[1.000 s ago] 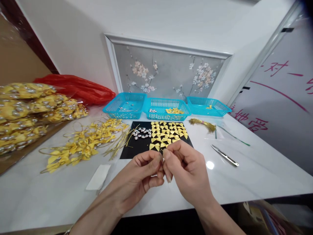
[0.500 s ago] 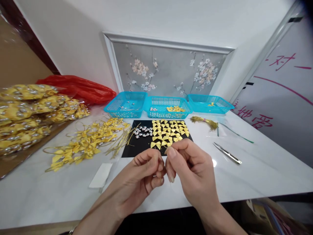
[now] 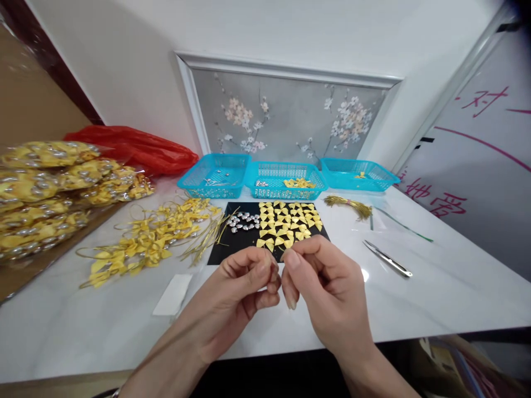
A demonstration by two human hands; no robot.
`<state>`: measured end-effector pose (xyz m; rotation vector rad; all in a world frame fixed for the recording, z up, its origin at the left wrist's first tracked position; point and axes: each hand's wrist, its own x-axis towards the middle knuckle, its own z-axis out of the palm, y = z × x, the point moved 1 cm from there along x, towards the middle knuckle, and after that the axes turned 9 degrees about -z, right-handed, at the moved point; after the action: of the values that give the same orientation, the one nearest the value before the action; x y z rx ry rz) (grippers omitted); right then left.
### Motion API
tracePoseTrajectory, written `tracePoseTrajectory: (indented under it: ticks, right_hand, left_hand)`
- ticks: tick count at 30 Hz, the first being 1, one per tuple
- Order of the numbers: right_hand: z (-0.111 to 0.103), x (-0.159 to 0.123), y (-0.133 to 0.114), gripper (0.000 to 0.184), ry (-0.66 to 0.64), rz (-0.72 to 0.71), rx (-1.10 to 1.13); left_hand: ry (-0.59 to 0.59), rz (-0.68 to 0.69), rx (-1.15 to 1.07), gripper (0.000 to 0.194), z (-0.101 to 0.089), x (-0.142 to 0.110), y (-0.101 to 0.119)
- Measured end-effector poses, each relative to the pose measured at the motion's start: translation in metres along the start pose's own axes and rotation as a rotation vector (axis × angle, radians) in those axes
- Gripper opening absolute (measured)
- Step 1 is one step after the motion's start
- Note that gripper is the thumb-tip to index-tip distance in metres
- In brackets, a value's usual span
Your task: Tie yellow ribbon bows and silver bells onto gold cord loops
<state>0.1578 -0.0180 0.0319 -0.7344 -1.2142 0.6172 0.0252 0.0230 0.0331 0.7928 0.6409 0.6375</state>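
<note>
My left hand is closed in a pinch, thumb against fingertips, and whatever it grips is too small to make out. Facing it across a narrow gap, my right hand pinches too; a tiny yellowish bit shows at its fingertips, its kind unclear. Both hover just in front of a black mat. Rows of yellow bows lie on the mat's right part, with silver beads on its left. Thin gold cords lie across the mat's left edge.
Yellow bow ties with cords are heaped at left, near bagged bows and a red plastic bag. Blue baskets line the wall. A gold cord bundle, a folding knife and a white card lie around.
My hands have drawn slightly apart, the right one shifting a little rightward, both still pinched. The whole view has turned slightly. The things on the table have stayed in place.
</note>
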Motion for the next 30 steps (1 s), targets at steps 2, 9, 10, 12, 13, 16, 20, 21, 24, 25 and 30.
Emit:
tracePoseTrajectory:
  ticks: [2, 9, 10, 12, 13, 16, 20, 21, 24, 25, 30]
  right_hand:
    - [-0.0001, -0.0002, -0.0003, 0.018, -0.003, -0.003, -0.002]
    - [0.0005, 0.0002, 0.0001, 0.017, -0.002, -0.004, -0.009]
    - [0.0009, 0.0003, 0.0001, 0.017, -0.002, -0.006, -0.006]
    - [0.0016, 0.0005, 0.0001, 0.017, -0.002, -0.008, -0.003]
    - [0.0017, 0.0006, 0.0001, 0.017, -0.001, -0.008, -0.002]
    - [0.0016, 0.0011, 0.0000, 0.017, -0.006, -0.002, -0.001]
    - [0.0007, 0.0013, 0.0000, 0.017, -0.010, -0.005, 0.008]
    - [0.0005, 0.0011, 0.0000, 0.017, -0.009, -0.009, 0.011]
    - [0.0003, 0.0004, -0.0008, 0.017, -0.005, -0.009, 0.013]
    - [0.0002, 0.0003, -0.0011, 0.017, -0.005, -0.006, 0.010]
    - [0.0007, 0.0004, -0.0015, 0.020, -0.005, 0.000, -0.018]
  left_hand:
    - [-0.008, 0.015, 0.006, 0.026, 0.0003, 0.0001, -0.0002]
    - [-0.031, 0.027, 0.004, 0.026, 0.0026, 0.0013, -0.0001]
    - [-0.035, 0.027, 0.003, 0.027, 0.0030, 0.0011, 0.0001]
    - [-0.036, 0.025, 0.001, 0.027, 0.0035, 0.0005, 0.0006]
    - [-0.035, 0.024, 0.001, 0.027, 0.0035, 0.0002, 0.0008]
    - [-0.040, 0.026, 0.001, 0.026, 0.0038, -0.0002, 0.0010]
    - [-0.058, 0.023, -0.010, 0.026, 0.0046, -0.0003, 0.0009]
    - [-0.058, 0.022, -0.014, 0.026, 0.0048, -0.0003, 0.0008]
    - [-0.051, 0.019, -0.014, 0.026, 0.0050, -0.0003, 0.0009]
    - [-0.051, 0.018, -0.011, 0.025, 0.0050, -0.0003, 0.0010]
    - [-0.069, 0.022, -0.011, 0.025, 0.0044, 0.0006, 0.0008]
